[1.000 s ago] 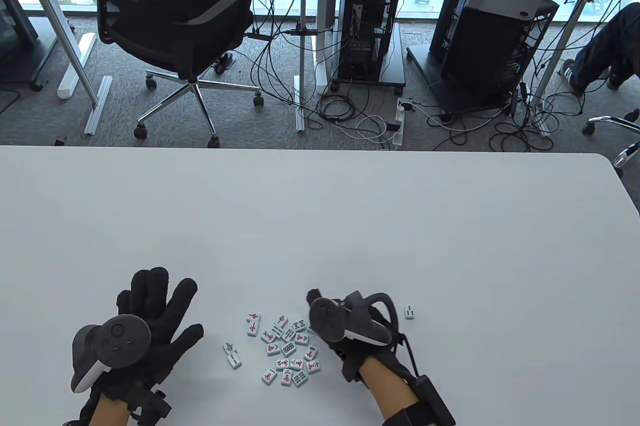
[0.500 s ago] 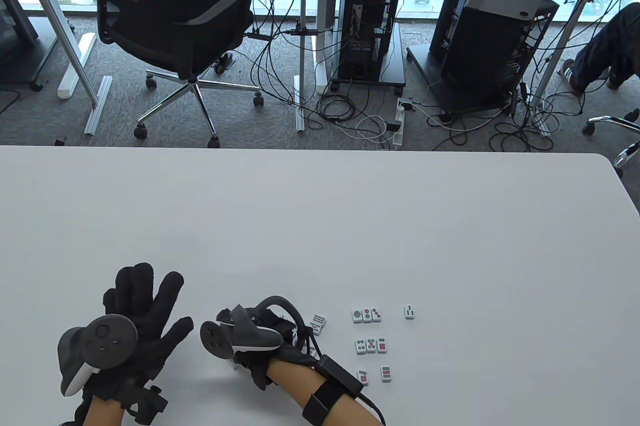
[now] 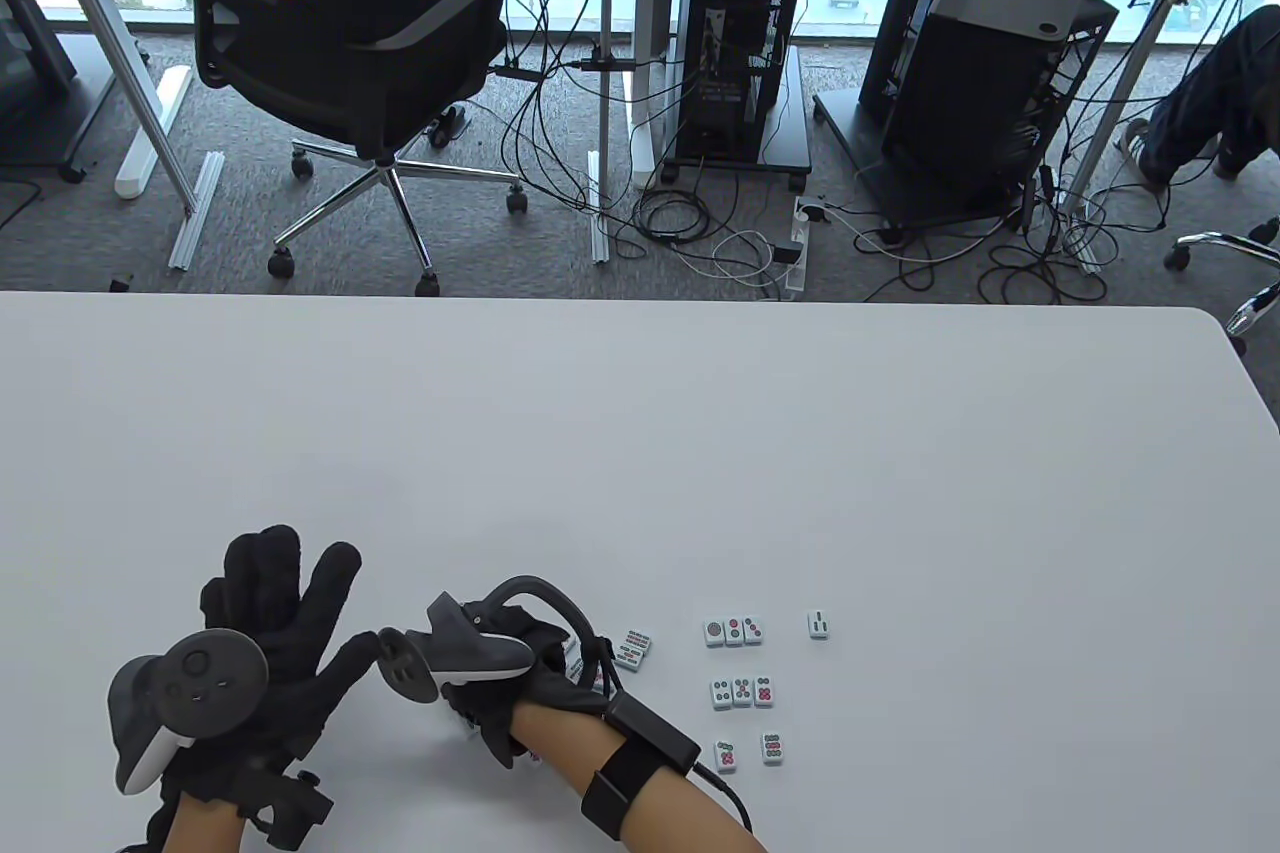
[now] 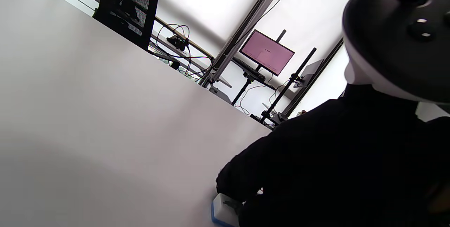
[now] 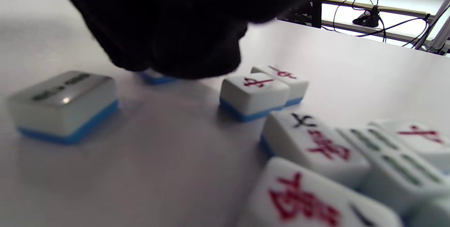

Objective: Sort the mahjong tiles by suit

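My left hand [image 3: 285, 583] lies flat on the white table [image 3: 640, 453] with its fingers spread and holds nothing. My right hand [image 3: 470, 703] reaches across to the left over the mixed pile of mahjong tiles and hides most of it. In the right wrist view its bunched fingertips [image 5: 182, 58] come down onto a blue-backed tile [image 5: 154, 78]; I cannot tell if they grip it. A bamboo tile [image 5: 63, 105] lies to its left and character tiles [image 5: 255, 93] to its right. The left wrist view shows that tile [image 4: 223, 213] under the fingers.
Sorted circle tiles lie right of the hand: a row of three [image 3: 733, 631], another row of three [image 3: 742, 690], and two more [image 3: 748, 750] below. A single bamboo tile [image 3: 818, 624] sits further right. A bamboo tile [image 3: 633, 648] lies by my right wrist.
My right hand swung from the right side of the pile across to its left side, uncovering the circle tiles. My left hand slid slightly left.
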`<action>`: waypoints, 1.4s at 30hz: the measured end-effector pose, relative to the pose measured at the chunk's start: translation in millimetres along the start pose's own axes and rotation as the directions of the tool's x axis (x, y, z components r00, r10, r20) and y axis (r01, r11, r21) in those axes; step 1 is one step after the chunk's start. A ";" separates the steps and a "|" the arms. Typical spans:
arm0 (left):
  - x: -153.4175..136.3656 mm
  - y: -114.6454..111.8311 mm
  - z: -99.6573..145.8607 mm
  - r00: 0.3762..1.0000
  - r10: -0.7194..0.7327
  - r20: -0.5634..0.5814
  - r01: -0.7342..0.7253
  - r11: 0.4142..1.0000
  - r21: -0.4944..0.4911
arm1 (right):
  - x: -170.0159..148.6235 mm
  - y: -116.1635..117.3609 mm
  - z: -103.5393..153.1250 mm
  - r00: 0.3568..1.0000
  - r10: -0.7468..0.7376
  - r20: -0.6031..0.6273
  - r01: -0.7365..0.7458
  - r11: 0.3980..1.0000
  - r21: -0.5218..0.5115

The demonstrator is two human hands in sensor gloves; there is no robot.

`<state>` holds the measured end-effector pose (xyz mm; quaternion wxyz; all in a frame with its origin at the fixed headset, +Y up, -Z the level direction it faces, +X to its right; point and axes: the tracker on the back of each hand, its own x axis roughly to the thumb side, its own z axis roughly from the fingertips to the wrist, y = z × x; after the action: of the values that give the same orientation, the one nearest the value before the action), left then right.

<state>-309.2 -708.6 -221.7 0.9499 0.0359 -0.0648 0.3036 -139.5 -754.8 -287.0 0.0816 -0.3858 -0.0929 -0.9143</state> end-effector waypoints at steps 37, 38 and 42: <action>-0.9 1.4 1.0 1.000 0.017 0.014 -0.017 1.000 0.002 | -50.2 -22.7 40.6 0.995 -0.095 -0.001 0.091 0.949 -0.301; -0.9 1.2 0.9 1.000 0.016 0.014 -0.016 1.000 0.001 | -60.7 -26.8 47.8 0.996 -0.088 -0.026 0.076 0.953 -0.294; -0.1 -0.7 0.4 1.000 0.006 0.014 -0.006 1.000 -0.008 | -119.4 -38.0 86.9 0.981 -0.119 -0.152 0.077 0.963 -0.259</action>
<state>-308.8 -709.2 -221.4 0.9486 0.0342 -0.0724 0.3060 -5.6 -688.5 -317.6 -0.0061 -0.3101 0.0123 -0.9506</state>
